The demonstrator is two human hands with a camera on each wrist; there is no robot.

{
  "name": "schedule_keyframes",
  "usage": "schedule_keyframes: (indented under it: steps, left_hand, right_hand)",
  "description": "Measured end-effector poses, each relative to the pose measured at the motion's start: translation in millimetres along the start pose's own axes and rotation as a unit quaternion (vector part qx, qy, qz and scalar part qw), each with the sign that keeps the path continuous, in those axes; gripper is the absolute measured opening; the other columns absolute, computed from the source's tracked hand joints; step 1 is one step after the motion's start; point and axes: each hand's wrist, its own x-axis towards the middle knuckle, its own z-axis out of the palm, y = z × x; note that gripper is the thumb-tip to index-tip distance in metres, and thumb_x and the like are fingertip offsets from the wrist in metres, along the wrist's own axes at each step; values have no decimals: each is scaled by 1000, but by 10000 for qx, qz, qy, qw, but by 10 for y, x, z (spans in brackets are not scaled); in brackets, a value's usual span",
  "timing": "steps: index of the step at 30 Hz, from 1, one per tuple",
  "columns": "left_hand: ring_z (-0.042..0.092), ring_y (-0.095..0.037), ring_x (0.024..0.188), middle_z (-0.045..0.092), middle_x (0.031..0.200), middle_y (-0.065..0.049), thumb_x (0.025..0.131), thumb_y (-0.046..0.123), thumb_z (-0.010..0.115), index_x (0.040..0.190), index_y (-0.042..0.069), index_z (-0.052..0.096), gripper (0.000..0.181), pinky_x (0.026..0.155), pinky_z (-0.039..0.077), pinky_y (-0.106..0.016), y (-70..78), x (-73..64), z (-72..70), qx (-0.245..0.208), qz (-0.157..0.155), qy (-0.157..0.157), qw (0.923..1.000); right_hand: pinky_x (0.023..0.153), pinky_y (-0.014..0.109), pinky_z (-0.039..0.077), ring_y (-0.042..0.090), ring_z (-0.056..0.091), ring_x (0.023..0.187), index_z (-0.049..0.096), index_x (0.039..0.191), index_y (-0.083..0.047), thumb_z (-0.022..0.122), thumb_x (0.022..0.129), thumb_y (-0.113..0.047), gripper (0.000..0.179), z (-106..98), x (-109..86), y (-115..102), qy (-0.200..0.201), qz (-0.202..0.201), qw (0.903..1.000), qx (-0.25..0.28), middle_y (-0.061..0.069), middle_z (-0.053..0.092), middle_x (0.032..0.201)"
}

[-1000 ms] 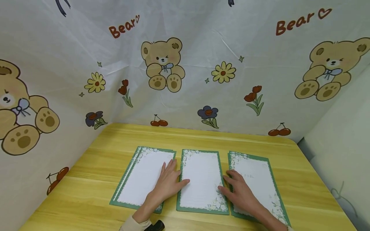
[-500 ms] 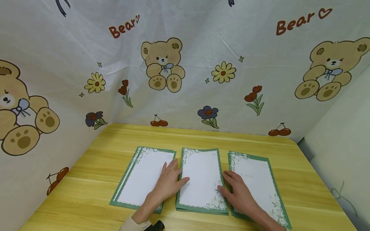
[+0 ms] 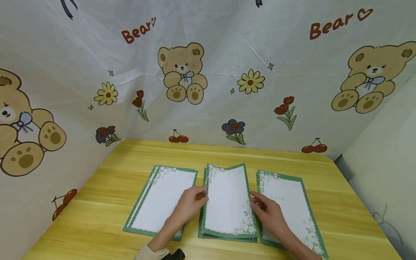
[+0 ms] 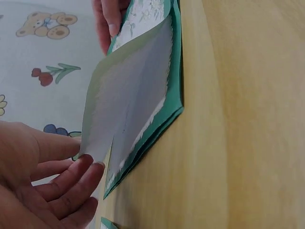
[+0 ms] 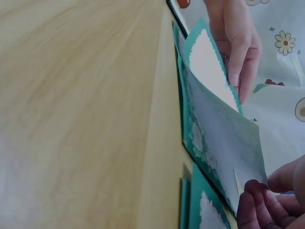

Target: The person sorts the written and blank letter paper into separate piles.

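A white sheet of paper (image 3: 229,202) with a green floral border curves up off the middle stack. My left hand (image 3: 191,200) pinches its left edge between thumb and fingers, while my right hand (image 3: 268,213) pinches the right edge. In the left wrist view the raised sheet (image 4: 131,90) shows its pale underside, lifted above the green-edged sheets below. The right wrist view shows the same bowed sheet (image 5: 224,124), with the fingertips of my right hand (image 5: 276,195) at its near edge.
A left stack of matching sheets (image 3: 159,202) and a right stack (image 3: 292,209) lie on either side; the right one bears faint handwriting. Behind the wood-grain table (image 3: 97,202) hangs a bear-print cloth (image 3: 214,119). Something black (image 3: 175,254) is at my left wrist.
Both hands have gone from resting on the middle sheet's sides to pinching its edges. The top sheet has risen and bowed, showing sheets beneath it.
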Motion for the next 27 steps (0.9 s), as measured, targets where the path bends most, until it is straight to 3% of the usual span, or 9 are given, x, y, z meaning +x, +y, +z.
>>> schedule_keyframes:
  steps: [6,13,21,27]
  left_hand:
    - [63,-27,97,64,105,-9,96,4,64,132,-7,59,39,78,53,-32,-34,21,-81,-359,21,255,9990]
    - [64,-27,94,66,103,-9,94,-2,64,130,-7,61,37,72,53,-27,-34,22,-254,-720,-139,666,9951]
    - [67,-24,90,68,98,-6,90,-5,67,125,-4,67,35,72,54,-27,-100,-15,-447,-588,-251,1072,9922]
    - [65,-24,89,69,100,-8,90,-5,67,124,-2,68,35,66,51,-26,-179,-88,-661,-390,-431,1258,9904]
  right_hand:
    - [62,29,49,16,63,78,53,142,-4,61,98,-4,45,-34,21,-43,-25,229,9984,512,13,64,110]
    - [78,30,55,15,68,95,48,147,-9,62,98,-6,51,0,86,-156,-65,282,9932,1126,15,62,110]
    - [74,36,56,17,67,81,43,150,-7,61,97,-1,57,151,121,-318,-322,19,9882,1498,18,61,109]
    - [72,36,58,18,67,75,42,149,1,62,95,3,57,385,166,-425,-602,-71,9843,1659,17,62,105]
